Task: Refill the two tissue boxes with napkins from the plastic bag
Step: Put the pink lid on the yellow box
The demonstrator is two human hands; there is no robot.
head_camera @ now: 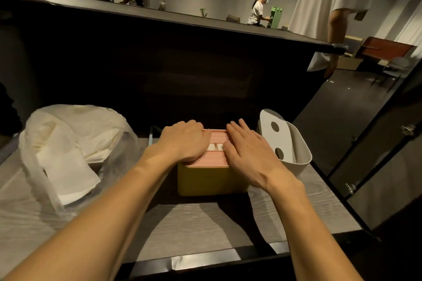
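Right now, box: a yellow plastic tissue box (pixel 211 180) with a ribbed pink lid (pixel 215 147) stands mid-table, near the far edge.
Slot: white napkin (pixel 215 146) shows in the lid's opening, between the two hands.
Left hand: the left hand (pixel 183 141) lies palm down on the lid's left half, knuckles bent, fingertips curling over the far rim; I cannot tell whether it grips the lid or only presses it.
Right hand: the right hand (pixel 247 150) lies flat on the right half, fingers straight and slightly spread, pressing down.
Bag: a crumpled clear plastic bag (pixel 68 143) of white napkins sits to the left, apart from the box.
Second container: a white plastic holder (pixel 294 150) with two dark round holes stands just right of the box.
Surface: a grey wood-grain table (pixel 205 223) backed by a dark panel.
Beyond: a person in a white shirt (pixel 331 0) stands at the right.
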